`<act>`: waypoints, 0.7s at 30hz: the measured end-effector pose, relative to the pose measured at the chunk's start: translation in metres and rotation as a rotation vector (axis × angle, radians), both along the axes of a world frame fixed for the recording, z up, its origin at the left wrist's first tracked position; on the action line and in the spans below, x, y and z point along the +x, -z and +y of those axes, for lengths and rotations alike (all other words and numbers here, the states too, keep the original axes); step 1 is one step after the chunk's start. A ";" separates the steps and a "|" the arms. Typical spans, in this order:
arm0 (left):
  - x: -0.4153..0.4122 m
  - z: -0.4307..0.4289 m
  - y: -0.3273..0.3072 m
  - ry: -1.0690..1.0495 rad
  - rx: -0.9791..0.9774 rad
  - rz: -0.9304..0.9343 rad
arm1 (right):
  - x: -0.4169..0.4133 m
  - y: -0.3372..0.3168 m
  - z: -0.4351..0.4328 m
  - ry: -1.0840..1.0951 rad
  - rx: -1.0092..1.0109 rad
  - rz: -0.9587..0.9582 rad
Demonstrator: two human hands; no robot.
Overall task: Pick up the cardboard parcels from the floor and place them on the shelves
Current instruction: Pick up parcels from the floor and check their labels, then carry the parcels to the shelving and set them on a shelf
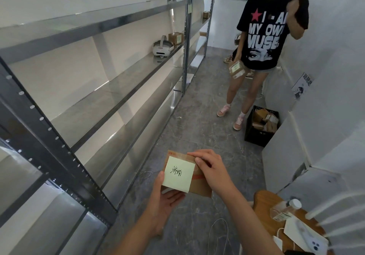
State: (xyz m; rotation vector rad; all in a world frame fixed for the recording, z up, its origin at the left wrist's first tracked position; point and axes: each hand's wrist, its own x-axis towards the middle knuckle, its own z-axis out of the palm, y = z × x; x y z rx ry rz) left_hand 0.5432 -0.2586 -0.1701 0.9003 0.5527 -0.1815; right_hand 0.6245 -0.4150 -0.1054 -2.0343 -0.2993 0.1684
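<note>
Left of hands, shelves (126, 88); floor (197, 116) ahead open. Left hand (165, 201) cradles parcel (197, 183) underneath, right hand (211, 167) pinches top edge.

Storeroom aisle: long metal shelves (118, 88) lined one wall; black crate (256, 134) of cardboard parcels (263, 119) stood on grey floor (197, 132).

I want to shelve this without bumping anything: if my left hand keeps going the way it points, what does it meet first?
The left hand points up and slightly right, so it likely meets the parcel it already supports; depth beyond is unclear.
</note>
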 end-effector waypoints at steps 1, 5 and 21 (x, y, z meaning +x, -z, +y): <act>-0.001 -0.003 -0.003 -0.025 -0.016 -0.001 | -0.001 0.000 0.002 0.035 0.014 -0.014; -0.006 -0.006 -0.013 -0.092 -0.063 -0.025 | -0.010 0.000 0.008 0.148 0.122 0.005; -0.046 0.028 -0.014 -0.226 -0.074 -0.149 | -0.041 0.026 0.032 -0.057 0.490 0.424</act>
